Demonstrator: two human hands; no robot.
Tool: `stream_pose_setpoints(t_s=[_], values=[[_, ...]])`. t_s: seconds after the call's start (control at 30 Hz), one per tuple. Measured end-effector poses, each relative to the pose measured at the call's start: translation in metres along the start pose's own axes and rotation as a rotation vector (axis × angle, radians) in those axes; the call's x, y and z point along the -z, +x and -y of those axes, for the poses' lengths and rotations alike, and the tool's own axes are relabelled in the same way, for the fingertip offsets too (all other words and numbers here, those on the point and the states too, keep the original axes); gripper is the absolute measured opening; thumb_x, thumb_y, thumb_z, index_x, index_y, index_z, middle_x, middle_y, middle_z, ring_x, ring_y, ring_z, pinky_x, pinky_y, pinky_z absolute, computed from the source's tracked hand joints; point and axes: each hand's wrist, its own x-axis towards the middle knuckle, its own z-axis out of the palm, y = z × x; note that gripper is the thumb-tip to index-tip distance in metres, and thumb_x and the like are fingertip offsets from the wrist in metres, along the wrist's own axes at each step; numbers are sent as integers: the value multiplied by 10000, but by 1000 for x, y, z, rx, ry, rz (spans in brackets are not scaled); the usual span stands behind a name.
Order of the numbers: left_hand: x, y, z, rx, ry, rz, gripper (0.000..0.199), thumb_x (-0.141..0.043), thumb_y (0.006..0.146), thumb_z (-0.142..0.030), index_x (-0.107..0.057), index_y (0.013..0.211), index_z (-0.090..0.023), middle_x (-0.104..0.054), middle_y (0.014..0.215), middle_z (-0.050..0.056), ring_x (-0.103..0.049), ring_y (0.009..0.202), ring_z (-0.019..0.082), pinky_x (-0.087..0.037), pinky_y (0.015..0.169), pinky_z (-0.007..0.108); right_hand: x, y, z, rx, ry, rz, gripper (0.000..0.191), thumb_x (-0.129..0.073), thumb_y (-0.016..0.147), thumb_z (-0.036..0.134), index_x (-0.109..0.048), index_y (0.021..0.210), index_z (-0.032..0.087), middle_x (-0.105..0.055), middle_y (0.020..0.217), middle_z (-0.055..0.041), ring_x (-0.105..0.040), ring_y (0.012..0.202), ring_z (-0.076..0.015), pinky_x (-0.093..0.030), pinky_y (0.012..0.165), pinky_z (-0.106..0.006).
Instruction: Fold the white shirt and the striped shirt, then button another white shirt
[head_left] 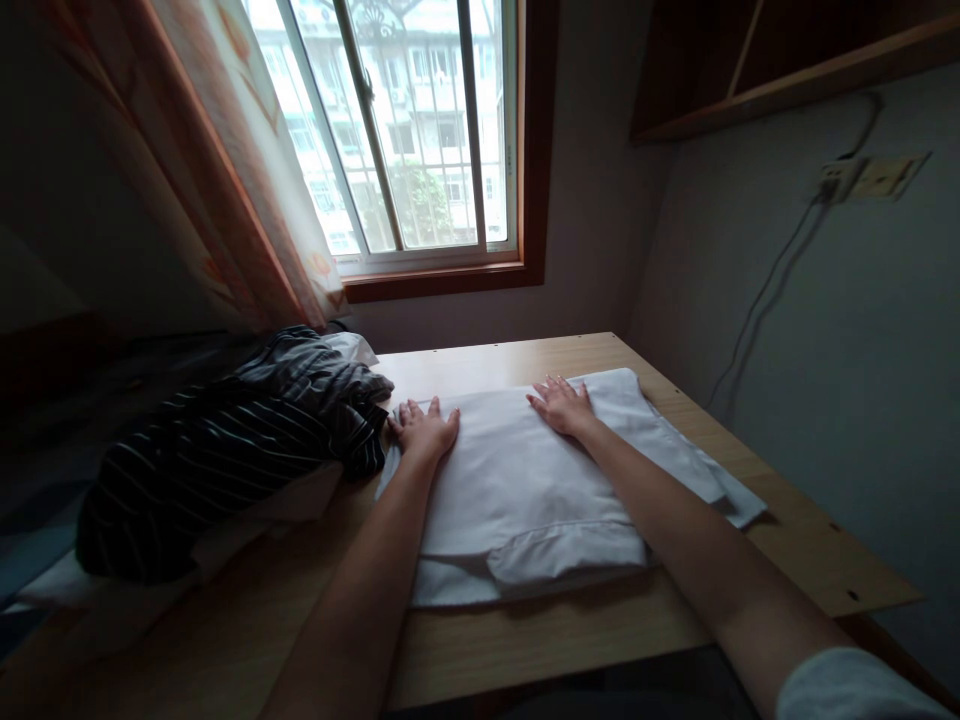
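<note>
A white garment lies folded and mostly flat on the wooden table, with a loose, wrinkled flap at its near edge and a corner sticking out on the right. My left hand rests on its far left corner, fingers spread. Further right, my right hand lies palm down near the far edge of the cloth, its fingers apart. Neither hand grips anything.
Dark striped clothing is heaped on the table's left side, over some white cloth. The light wooden table reaches the right wall. Behind are a window and an orange curtain; a cord hangs from a wall socket.
</note>
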Motion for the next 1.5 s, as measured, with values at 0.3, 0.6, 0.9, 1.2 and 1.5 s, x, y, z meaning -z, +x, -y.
stream_pose_setpoints(t_s=[0.3, 0.6, 0.9, 1.2, 1.5], values=[[0, 0, 0, 1, 2, 5, 702, -317, 906, -607, -403, 1498, -240, -274, 1603, 142, -154, 1492, 370, -83, 1179, 568, 4, 4, -45, -97, -49, -13, 645, -174, 985, 611, -326, 1525, 293, -242, 1621, -57, -183, 1490, -248, -88, 1171, -595], [-1, 3, 3, 15, -1, 14, 693, -306, 913, -606, -395, 1502, -252, -265, 1608, 135, -154, 1497, 348, -92, 1187, 544, 6, 9, -68, -247, -77, -21, 666, -165, 967, 632, -334, 1521, 302, -232, 1625, -53, -206, 1479, -283, -127, 1146, -634], [4, 7, 13, 4, 15, 45, 683, -279, 938, -571, -368, 1515, -216, -228, 1617, 151, -142, 1509, 278, -138, 1197, 474, 3, 6, -94, -280, -105, -85, 661, -218, 977, 588, -348, 1524, 242, -291, 1602, -91, -241, 1470, -255, -131, 1188, -465], [1, 12, 20, 38, 18, 21, 712, -273, 929, -576, -365, 1515, -180, -222, 1620, 145, -148, 1505, 300, -151, 1204, 465, 6, 3, -107, -346, -79, -68, 668, -181, 973, 598, -355, 1517, 251, -254, 1615, -93, -175, 1489, -259, -98, 1168, -594], [-1, 13, 22, 84, -32, -21, 787, -305, 925, -525, -337, 1478, 33, -234, 1586, 255, -157, 1498, 329, -209, 1199, 439, 4, 0, -117, -450, -30, -194, 638, -214, 976, 534, -431, 1478, 207, -324, 1584, -109, -233, 1467, -279, -75, 1167, -603]])
